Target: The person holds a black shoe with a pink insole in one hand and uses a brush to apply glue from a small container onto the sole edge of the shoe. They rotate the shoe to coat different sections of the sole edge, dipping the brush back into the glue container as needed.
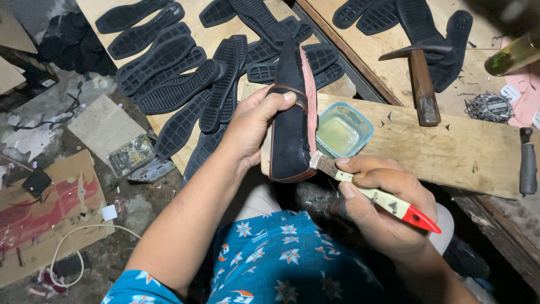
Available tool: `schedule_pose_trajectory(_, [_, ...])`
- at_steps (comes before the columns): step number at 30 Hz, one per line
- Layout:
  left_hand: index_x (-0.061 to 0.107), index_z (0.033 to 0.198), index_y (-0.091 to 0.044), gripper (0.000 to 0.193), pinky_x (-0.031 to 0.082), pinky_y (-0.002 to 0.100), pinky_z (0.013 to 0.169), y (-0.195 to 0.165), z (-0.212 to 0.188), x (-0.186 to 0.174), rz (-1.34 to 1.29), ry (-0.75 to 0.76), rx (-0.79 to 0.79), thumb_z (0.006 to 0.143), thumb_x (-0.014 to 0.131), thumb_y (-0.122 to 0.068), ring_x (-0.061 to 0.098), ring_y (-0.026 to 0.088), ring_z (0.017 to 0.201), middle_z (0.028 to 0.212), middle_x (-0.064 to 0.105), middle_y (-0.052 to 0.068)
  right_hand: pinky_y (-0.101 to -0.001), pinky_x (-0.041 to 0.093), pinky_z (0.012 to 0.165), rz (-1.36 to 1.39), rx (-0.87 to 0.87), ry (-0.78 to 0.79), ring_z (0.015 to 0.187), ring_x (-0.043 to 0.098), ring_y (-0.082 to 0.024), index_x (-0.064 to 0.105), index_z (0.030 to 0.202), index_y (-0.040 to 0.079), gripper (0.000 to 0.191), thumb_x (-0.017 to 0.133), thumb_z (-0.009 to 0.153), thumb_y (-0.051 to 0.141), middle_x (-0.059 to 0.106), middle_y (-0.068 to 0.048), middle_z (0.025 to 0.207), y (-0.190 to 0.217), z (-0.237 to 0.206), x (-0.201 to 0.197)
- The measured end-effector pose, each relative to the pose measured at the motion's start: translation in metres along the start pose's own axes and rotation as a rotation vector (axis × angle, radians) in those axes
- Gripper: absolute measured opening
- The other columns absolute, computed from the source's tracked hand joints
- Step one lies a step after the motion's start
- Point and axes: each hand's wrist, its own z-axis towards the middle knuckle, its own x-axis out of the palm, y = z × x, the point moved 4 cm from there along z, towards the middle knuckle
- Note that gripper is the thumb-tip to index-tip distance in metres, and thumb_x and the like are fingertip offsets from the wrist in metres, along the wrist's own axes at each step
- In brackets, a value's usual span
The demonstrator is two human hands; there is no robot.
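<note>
— Pale wood first: the worktop (450,146) runs across the right of the view, with rows of black rubber soles (185,73) spread on the boards to the left of it. What sits on it?

— A hammer (419,79) near the far edge, a dark-handled knife (527,160) at the right end, and a small blue tub (343,130) of yellowish glue just beside the shoe.

— And the shoe itself?

— The black shoe upper (289,118) stands on its side, heel resting at the plank's near edge, its long axis running away from the person, toe pointing far. The left hand (253,126) grips it from the left, thumb curled over the brown-trimmed top line, fingers wrapped out of sight behind.

— The other hand?

— The right hand (382,205) lies to the shoe's right and nearer the person. Its fingers are pressed together around the brush (371,194), pale handle with a red tip, bristles touching the shoe's lower right edge near the heel.
</note>
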Motion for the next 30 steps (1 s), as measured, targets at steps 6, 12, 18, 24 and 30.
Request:
schedule_pose_trajectory(6, [0.068, 0.115, 0.003, 0.028, 0.063, 0.034, 0.081, 0.001, 0.001, -0.002, -0.008, 0.000, -0.003, 0.091, 0.068, -0.012, 0.073, 0.020, 0.088, 0.102, 0.073, 0.012, -0.0358, 0.059, 0.098, -0.009, -0.002, 0.003, 0.110, 0.071, -0.026, 0.051, 0.116, 0.003, 0.030, 0.073, 0.095, 0.000, 0.068, -0.025, 0.119, 0.000, -0.001, 0.001])
schedule_pose_trajectory(12, [0.068, 0.115, 0.003, 0.028, 0.063, 0.035, 0.082, 0.002, 0.003, -0.003, -0.019, -0.004, -0.007, 0.091, 0.068, -0.012, 0.073, 0.020, 0.089, 0.103, 0.073, 0.012, -0.0370, 0.058, 0.100, -0.003, -0.016, -0.005, 0.111, 0.071, -0.027, 0.052, 0.116, 0.003, 0.030, 0.073, 0.095, -0.001, 0.068, -0.024, 0.120, -0.001, 0.000, 0.004])
schedule_pose_trajectory(18, [0.067, 0.116, 0.003, 0.029, 0.063, 0.035, 0.081, 0.004, 0.003, -0.005, -0.028, -0.020, -0.011, 0.091, 0.068, -0.012, 0.073, 0.020, 0.089, 0.104, 0.073, 0.012, -0.0361, 0.057, 0.099, -0.006, -0.015, 0.021, 0.109, 0.071, -0.026, 0.055, 0.114, 0.002, 0.027, 0.072, 0.093, -0.003, 0.069, -0.024, 0.122, 0.000, 0.001, 0.004])
schedule_pose_trajectory(24, [0.064, 0.117, 0.003, 0.032, 0.063, 0.037, 0.080, 0.009, 0.005, -0.011, -0.042, -0.030, -0.053, 0.091, 0.067, -0.014, 0.073, 0.022, 0.087, 0.103, 0.072, 0.015, -0.0349, 0.058, 0.097, -0.061, -0.016, 0.010, 0.106, 0.071, -0.025, 0.055, 0.112, 0.002, 0.026, 0.072, 0.093, -0.004, 0.069, -0.024, 0.118, -0.002, 0.000, 0.001])
schedule_pose_trajectory(30, [0.058, 0.130, 0.004, 0.044, 0.060, 0.036, 0.090, 0.009, -0.005, -0.004, -0.060, 0.135, -0.008, 0.092, 0.066, -0.015, 0.071, 0.021, 0.099, 0.113, 0.069, 0.015, -0.0327, 0.059, 0.094, 0.174, 0.148, -0.085, 0.101, 0.072, -0.022, 0.058, 0.113, 0.002, 0.024, 0.074, 0.095, -0.003, 0.073, -0.018, 0.112, -0.013, -0.010, 0.003])
